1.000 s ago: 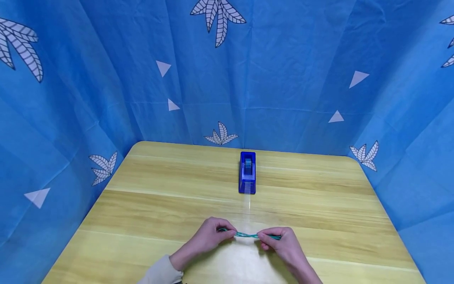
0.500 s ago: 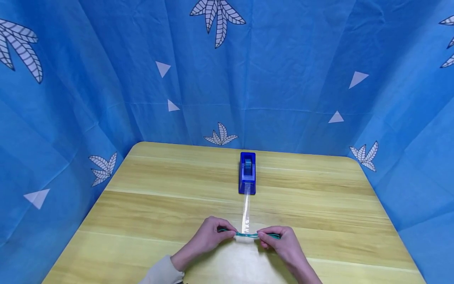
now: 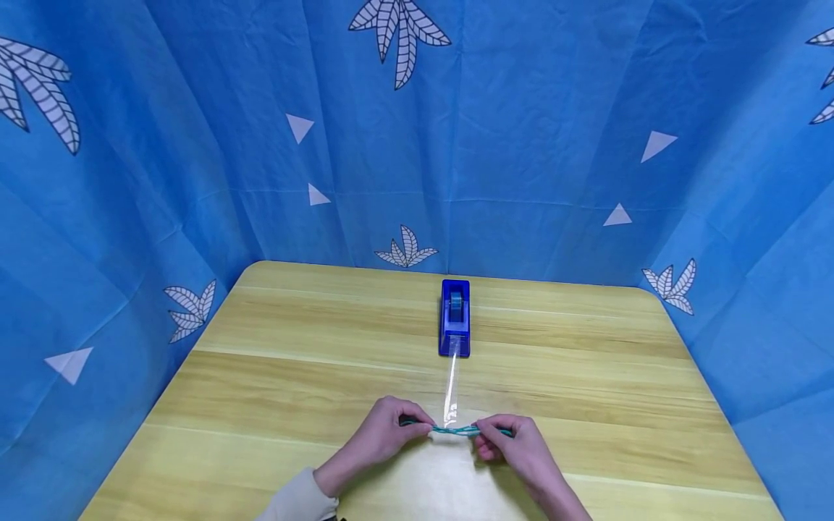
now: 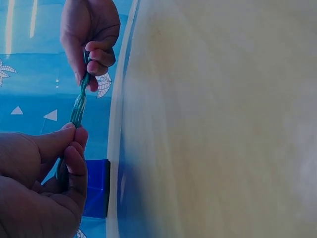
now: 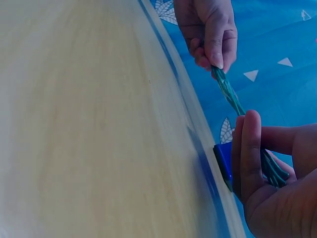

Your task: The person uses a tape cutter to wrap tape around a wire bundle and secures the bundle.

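Observation:
A slim bundle of green cord (image 3: 456,430) stretches level between the two hands. My left hand (image 3: 389,433) pinches its left end between thumb and fingertips, and my right hand (image 3: 517,443) pinches it toward the right, with the cord's tail showing past the fingers. From a blue tape dispenser (image 3: 455,346), a strip of clear tape (image 3: 451,391) runs forward to the middle of the cord and appears stuck there. In the right wrist view the cord (image 5: 229,94) looks twisted, with shiny tape around part of it. Loops of cord (image 5: 273,171) lie inside the right palm.
The dispenser stands toward the back of the wood-grain table (image 3: 293,391), straight ahead of the hands. A blue curtain (image 3: 534,145) with leaf and triangle prints surrounds the table's back and sides.
The tape strip shows more brightly than a second ago. My right fingers have shifted slightly on the cord, and the cord's middle looks turned. The left hand and dispenser stay almost in place.

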A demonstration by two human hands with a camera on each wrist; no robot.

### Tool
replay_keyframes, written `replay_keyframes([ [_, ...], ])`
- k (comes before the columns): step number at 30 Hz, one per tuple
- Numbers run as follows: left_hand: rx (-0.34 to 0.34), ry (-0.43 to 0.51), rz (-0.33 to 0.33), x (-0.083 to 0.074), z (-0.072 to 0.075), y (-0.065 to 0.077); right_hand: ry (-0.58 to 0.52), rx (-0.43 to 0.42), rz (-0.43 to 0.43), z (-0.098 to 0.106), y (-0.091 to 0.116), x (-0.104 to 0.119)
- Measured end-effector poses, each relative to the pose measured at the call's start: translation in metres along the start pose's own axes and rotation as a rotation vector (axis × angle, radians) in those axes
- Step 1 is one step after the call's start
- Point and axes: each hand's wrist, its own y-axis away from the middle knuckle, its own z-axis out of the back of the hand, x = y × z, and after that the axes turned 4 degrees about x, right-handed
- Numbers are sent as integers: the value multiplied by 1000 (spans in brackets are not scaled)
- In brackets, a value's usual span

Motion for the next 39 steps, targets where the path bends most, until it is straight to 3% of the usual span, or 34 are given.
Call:
replay_keyframes([
  [13,-13,6,52,-2,-3,-1,18,-38,29,4,-2,1],
  [26,-68,41,111,4,-7,-6,14,-47,37,3,-2,3],
  [29,-70,86,130,3,-8,-6,19,-37,49,4,-1,2],
  [36,-33,295,185,3,-9,-4,49,-15,65,4,1,2],
  [39,-24,313,196,4,-10,-3,60,-23,58,3,1,2],
])
